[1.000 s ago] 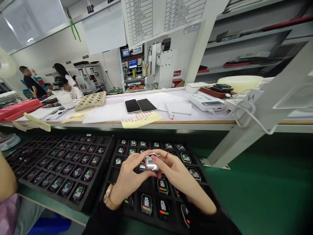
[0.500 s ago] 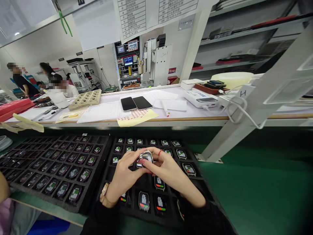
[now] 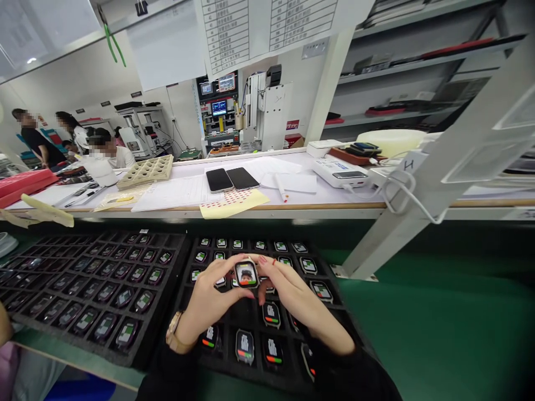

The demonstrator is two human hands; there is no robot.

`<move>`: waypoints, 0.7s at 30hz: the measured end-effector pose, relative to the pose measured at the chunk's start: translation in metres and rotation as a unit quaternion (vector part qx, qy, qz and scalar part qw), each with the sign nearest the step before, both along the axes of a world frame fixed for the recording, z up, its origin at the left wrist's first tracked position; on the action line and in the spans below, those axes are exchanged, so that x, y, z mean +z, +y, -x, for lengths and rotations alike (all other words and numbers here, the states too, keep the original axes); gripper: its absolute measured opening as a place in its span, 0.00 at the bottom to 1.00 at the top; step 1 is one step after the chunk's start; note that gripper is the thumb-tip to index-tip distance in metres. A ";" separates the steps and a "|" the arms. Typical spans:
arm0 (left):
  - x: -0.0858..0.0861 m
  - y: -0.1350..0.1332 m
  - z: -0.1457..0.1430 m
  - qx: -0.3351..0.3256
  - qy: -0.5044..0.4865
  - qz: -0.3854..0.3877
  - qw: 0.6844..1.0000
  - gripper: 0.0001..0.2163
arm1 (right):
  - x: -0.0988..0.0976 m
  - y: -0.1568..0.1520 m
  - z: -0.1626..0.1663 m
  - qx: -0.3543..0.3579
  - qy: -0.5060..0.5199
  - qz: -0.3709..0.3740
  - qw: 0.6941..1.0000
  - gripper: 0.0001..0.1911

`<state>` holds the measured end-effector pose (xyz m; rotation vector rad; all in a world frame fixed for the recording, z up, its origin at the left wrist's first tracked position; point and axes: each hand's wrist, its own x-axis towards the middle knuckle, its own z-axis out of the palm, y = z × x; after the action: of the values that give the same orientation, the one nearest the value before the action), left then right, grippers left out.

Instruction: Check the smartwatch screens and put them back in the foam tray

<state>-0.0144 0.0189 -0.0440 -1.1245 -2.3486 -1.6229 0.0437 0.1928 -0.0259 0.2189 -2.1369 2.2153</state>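
A square smartwatch without a strap [image 3: 246,274] is held up over the near foam tray, its lit screen facing me with a picture and a coloured strip at the bottom. My left hand [image 3: 212,289] grips it by the left side, fingers along the top edge and thumb under the lower edge. At its right side is my right hand [image 3: 288,287], fingers curled around that edge and thumb lifted off the screen. Beneath both hands, the black foam tray [image 3: 228,317] carries several more smartwatches in its pockets, many with lit screens; my hands hide some pockets.
To the left lies another foam tray [image 3: 144,340] full of watches. A raised shelf behind holds two phones [image 3: 219,180], papers, a marker [image 3: 281,188] and a white device [image 3: 340,171]. A slanted metal post [image 3: 388,239] stands at right on the green mat [image 3: 438,312]. People are in the background.
The watch has turned from its shiny metal side to its lit screen facing me. My right thumb has come off its front and moved up to the right.
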 end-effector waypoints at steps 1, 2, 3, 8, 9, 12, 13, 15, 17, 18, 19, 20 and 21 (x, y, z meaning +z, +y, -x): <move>0.000 0.000 0.000 0.001 -0.001 0.001 1.000 0.28 | 0.000 0.000 0.000 -0.003 0.001 0.001 1.000 0.26; 0.000 0.000 0.000 0.000 -0.001 0.002 1.000 0.28 | 0.001 0.000 -0.001 -0.006 0.001 0.001 1.000 0.25; 0.000 -0.001 -0.001 0.000 0.000 0.002 1.000 0.29 | 0.000 0.001 -0.001 -0.007 0.000 0.002 1.000 0.24; 0.001 0.000 -0.002 0.005 0.022 -0.007 1.000 0.28 | -0.002 0.000 -0.002 0.027 0.014 0.035 0.999 0.24; 0.002 0.000 -0.001 0.006 0.028 -0.007 1.000 0.27 | -0.002 0.000 -0.003 0.035 0.022 0.043 0.998 0.24; 0.008 0.001 0.002 0.009 0.050 -0.009 0.999 0.25 | 0.000 -0.001 -0.004 0.048 0.041 0.065 0.996 0.26; 0.010 0.002 0.004 0.011 0.058 -0.013 0.998 0.25 | 0.000 -0.001 -0.004 0.047 0.045 0.071 0.995 0.27; 0.015 0.002 0.008 0.020 0.068 -0.025 0.997 0.25 | 0.000 0.000 -0.004 0.035 0.051 0.079 0.995 0.28; 0.020 0.001 0.014 0.034 0.064 -0.043 0.996 0.26 | -0.002 0.001 -0.003 0.012 0.057 0.080 0.995 0.28; 0.022 0.001 0.017 0.041 0.056 -0.053 0.996 0.26 | -0.003 0.002 -0.003 0.001 0.060 0.078 0.995 0.27; 0.023 0.000 0.021 0.047 0.044 -0.065 0.996 0.27 | -0.004 0.002 -0.003 -0.006 0.063 0.075 0.995 0.26; 0.025 -0.001 0.024 0.052 0.030 -0.080 0.995 0.27 | -0.005 0.003 -0.002 -0.013 0.064 0.071 0.995 0.26; 0.027 -0.001 0.028 0.055 0.018 -0.097 0.994 0.27 | -0.005 0.004 -0.002 -0.016 0.065 0.067 0.995 0.25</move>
<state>-0.0424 0.0175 -0.0174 -0.9612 -2.1346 -1.7321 0.0459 0.1970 -0.0311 0.3103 -1.9045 2.2490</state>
